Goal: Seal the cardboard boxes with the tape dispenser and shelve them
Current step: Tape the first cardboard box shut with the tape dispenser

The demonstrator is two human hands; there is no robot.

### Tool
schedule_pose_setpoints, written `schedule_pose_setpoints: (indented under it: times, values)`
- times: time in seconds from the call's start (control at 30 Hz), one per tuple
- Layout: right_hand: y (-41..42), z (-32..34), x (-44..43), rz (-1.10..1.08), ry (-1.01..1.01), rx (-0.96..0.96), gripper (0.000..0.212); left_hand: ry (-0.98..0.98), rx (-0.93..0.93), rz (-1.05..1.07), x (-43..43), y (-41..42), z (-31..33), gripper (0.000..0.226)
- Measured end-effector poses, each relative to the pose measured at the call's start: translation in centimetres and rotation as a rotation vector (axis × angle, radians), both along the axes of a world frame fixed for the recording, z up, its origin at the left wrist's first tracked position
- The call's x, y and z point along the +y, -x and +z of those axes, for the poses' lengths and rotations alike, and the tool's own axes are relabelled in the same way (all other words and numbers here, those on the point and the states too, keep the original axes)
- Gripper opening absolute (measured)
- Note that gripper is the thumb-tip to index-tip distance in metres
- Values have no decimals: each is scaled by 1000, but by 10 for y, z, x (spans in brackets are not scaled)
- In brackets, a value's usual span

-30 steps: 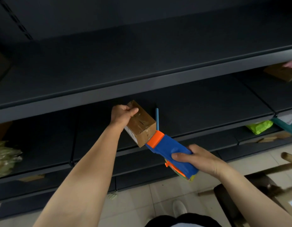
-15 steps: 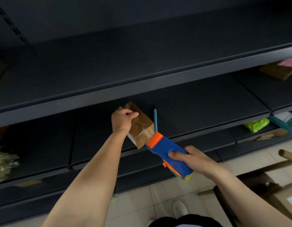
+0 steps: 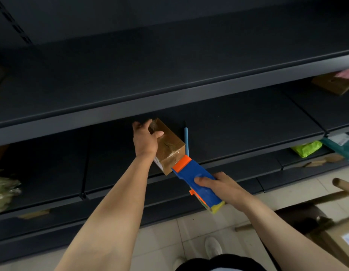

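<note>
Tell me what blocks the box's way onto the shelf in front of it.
Nothing visible blocks it. The left hand holds the box at the shelf; the surface behind it looks bare. A blue pen lies just to its right, and the dispenser stays in the right hand.

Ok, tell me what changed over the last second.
The left hand pushed the taped cardboard box up and further back onto the dark shelf, keeping its grip. The right hand followed slightly, still holding the blue tape dispenser. The blue pen on the shelf stayed put.
</note>
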State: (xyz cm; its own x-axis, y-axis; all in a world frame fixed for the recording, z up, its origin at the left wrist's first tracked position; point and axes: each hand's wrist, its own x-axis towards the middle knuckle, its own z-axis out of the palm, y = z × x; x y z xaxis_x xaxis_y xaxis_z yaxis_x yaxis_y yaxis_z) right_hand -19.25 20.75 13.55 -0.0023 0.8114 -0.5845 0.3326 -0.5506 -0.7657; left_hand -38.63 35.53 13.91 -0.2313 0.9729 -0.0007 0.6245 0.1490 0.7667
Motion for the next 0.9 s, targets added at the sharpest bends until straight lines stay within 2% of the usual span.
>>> schedule_pose_setpoints:
  times: [0.1, 0.17, 0.27, 0.4, 0.47, 0.67, 0.9]
  values:
    - [5, 1, 4, 1, -2, -2, 39, -28, 2, 8, 0, -1, 2, 13]
    - [8, 1, 7, 4, -10, -3, 41, -108, 110, -111, -5, 0, 1, 8]
    - [11, 1, 12, 22, -8, -19, 48, -158, 288, -367, -16, 6, -7, 23]
    - [13, 1, 16, 49, 2, -60, 50, -86, 317, -450, -33, 16, -15, 39]
    - [15, 2, 16, 48, 2, -71, 46, -42, 264, -459, -36, 16, -14, 49]
    - [6, 8, 9, 66, 17, -103, 49, 33, 216, -428, -31, 12, -8, 52]
    - [-26, 8, -20, -57, 6, -47, 74, 53, 243, -426, -33, 10, -5, 53]
